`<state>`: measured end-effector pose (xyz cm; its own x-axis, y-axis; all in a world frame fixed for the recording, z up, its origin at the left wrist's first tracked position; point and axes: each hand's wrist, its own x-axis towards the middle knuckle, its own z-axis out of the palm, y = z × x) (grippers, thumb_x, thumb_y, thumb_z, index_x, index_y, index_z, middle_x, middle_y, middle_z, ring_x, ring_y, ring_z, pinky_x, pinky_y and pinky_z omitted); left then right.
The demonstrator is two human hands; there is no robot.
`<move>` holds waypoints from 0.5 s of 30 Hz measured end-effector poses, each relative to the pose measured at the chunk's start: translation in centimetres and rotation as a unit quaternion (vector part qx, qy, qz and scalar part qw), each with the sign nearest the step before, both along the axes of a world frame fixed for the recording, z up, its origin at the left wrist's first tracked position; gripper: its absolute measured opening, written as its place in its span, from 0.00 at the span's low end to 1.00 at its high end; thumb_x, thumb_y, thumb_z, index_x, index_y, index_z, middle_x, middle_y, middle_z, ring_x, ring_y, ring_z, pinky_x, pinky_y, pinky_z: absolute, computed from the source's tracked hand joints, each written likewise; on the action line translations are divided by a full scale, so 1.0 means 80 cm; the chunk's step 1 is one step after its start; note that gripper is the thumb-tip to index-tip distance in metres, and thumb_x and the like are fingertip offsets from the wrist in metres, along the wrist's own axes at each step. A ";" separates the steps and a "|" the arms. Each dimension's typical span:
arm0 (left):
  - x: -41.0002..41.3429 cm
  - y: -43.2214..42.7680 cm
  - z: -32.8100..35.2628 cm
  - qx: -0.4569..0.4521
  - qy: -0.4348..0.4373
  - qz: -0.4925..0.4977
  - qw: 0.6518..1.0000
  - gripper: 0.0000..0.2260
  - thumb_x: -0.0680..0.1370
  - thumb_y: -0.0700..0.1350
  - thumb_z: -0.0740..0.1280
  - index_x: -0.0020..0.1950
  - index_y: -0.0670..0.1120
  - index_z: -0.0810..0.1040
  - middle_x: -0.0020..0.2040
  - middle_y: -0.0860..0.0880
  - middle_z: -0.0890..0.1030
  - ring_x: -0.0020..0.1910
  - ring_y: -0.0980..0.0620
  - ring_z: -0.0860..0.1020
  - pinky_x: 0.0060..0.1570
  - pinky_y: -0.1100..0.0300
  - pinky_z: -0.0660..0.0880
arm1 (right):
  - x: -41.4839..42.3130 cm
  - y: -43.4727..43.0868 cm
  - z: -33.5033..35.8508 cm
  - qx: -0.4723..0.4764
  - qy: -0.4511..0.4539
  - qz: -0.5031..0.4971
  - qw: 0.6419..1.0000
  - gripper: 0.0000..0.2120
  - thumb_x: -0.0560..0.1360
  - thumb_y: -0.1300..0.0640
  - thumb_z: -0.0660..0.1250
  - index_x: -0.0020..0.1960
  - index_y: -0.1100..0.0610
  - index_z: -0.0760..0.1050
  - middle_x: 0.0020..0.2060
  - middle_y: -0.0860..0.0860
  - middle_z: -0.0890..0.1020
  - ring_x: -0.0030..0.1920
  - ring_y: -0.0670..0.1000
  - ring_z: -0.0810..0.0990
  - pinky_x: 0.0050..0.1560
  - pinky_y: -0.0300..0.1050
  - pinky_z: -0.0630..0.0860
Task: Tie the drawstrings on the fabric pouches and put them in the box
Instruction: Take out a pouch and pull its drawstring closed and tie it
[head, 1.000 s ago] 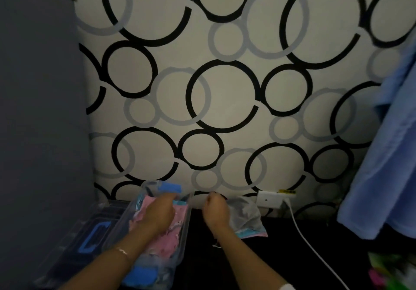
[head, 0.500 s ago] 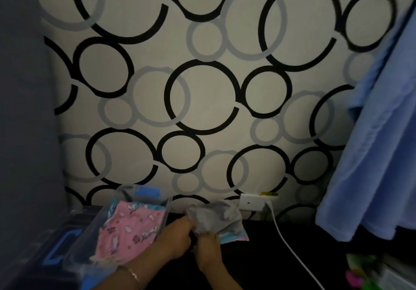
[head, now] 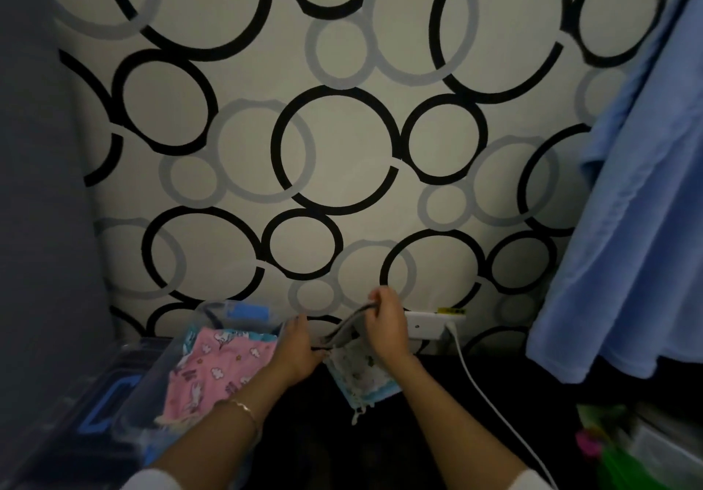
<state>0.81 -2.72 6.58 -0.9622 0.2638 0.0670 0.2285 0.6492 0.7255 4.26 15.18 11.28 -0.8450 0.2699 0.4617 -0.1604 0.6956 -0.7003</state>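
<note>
We record the grey fabric pouch (head: 348, 333), soft and creased, held just right of the clear plastic box (head: 228, 305). The right hand (head: 386, 328) is curled round its upper edge, and the left hand (head: 295, 352) pinches its lower left corner. A crumpled pink printed pouch (head: 220, 370) lies in the box, and a pale blue-trimmed pouch (head: 365, 379) lies flat under the grey one.

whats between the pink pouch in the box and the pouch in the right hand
The left hand fills that stretch in the head view, pinching the same pouch by its drawstring edge.
</note>
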 end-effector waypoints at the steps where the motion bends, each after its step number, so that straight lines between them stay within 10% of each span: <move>1: 0.004 0.005 0.011 0.001 -0.016 0.020 1.000 0.46 0.69 0.55 0.74 0.78 0.49 0.50 0.75 0.41 0.58 0.75 0.40 0.59 0.71 0.45 0.63 | 0.003 0.007 0.016 0.000 0.011 0.003 1.000 0.11 0.76 0.69 0.61 0.48 0.54 0.70 0.44 0.50 0.75 0.42 0.44 0.73 0.41 0.30 0.68; 4: 0.018 0.028 0.033 0.006 -0.053 0.014 0.998 0.52 0.70 0.54 0.75 0.79 0.50 0.40 0.79 0.41 0.45 0.77 0.40 0.50 0.73 0.46 0.58 | 0.009 0.027 0.045 0.022 0.044 -0.004 0.999 0.10 0.77 0.70 0.60 0.53 0.59 0.76 0.49 0.51 0.76 0.48 0.46 0.74 0.50 0.28 0.66; 10: 0.038 0.054 0.042 0.145 0.006 -0.021 0.989 0.09 0.79 0.44 0.66 0.55 0.40 0.76 0.51 0.44 0.81 0.51 0.47 0.79 0.49 0.53 0.78 | 0.026 0.060 0.059 0.133 0.026 0.023 0.991 0.12 0.79 0.68 0.60 0.58 0.62 0.79 0.52 0.53 0.75 0.50 0.47 0.73 0.55 0.31 0.67; 15: 0.043 0.023 0.058 0.049 0.031 -0.090 0.994 0.14 0.80 0.51 0.64 0.36 0.46 0.73 0.32 0.52 0.74 0.33 0.56 0.72 0.33 0.63 0.67 | 0.042 0.093 0.036 0.290 -0.074 0.017 0.954 0.08 0.78 0.66 0.60 0.51 0.58 0.76 0.47 0.52 0.72 0.47 0.49 0.70 0.47 0.40 0.68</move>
<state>4.28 -0.89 11.23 -0.8932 0.4208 0.1587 0.3809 0.5202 0.7644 7.60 22.61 14.13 -0.9161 -0.0229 0.4004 -0.1186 0.9692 -0.2159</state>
